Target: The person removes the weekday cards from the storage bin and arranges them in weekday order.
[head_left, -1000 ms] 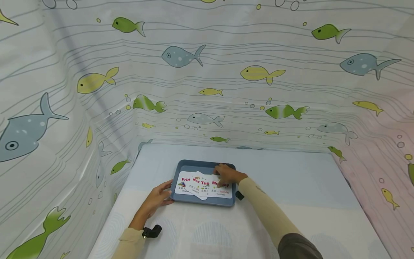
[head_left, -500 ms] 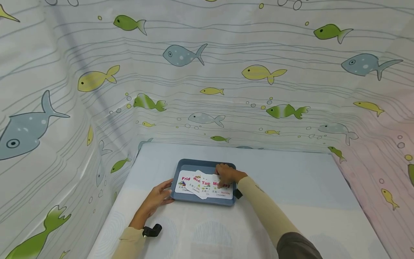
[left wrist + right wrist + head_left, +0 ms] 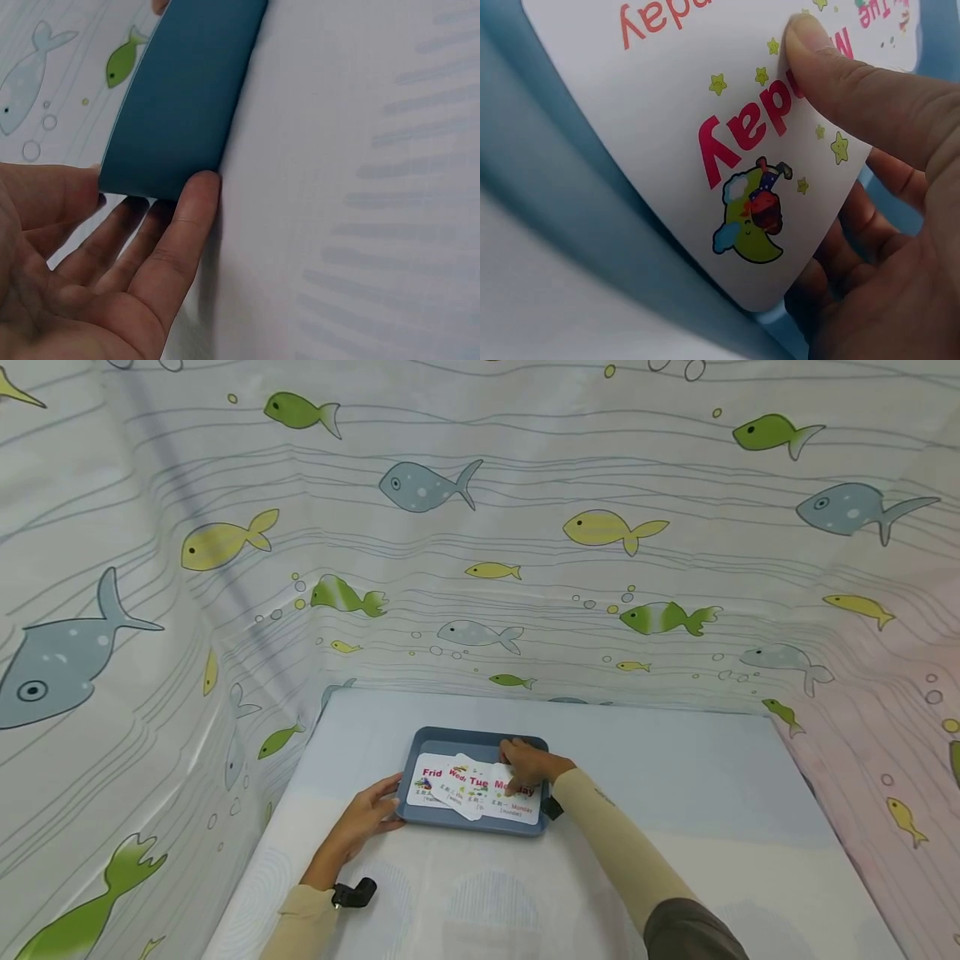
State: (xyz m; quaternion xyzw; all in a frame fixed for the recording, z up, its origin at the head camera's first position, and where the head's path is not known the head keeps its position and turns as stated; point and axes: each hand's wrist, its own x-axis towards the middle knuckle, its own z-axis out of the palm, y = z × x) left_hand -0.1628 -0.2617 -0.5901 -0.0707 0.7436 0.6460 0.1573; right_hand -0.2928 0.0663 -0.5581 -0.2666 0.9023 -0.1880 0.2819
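Observation:
A blue-grey tray (image 3: pixel 472 828) lies on the table with several overlapping white flash cards in it. Legible in the head view are a "Frid" card (image 3: pixel 431 792), a "Wed" card (image 3: pixel 454 800), a "Tue" card (image 3: pixel 477 802) and, uppermost at the right, the Monday card (image 3: pixel 660 105). My right hand (image 3: pixel 527 763) pinches the Monday card at its right part, thumb on the printed face and fingers behind. At the tray's left end, my left hand (image 3: pixel 365 818) holds the short side, thumb at the rim and fingertips against the wall, as the left wrist view shows.
The tray stands on a table with a pale patterned cloth (image 3: pixel 675 893). Fish-print curtains (image 3: pixel 525 552) enclose the table at the back and sides. A black wrist camera (image 3: pixel 355 893) sits on my left wrist.
Almost nothing differs. Both hands, the tray and the cards keep their places; the whole head view has shifted slightly.

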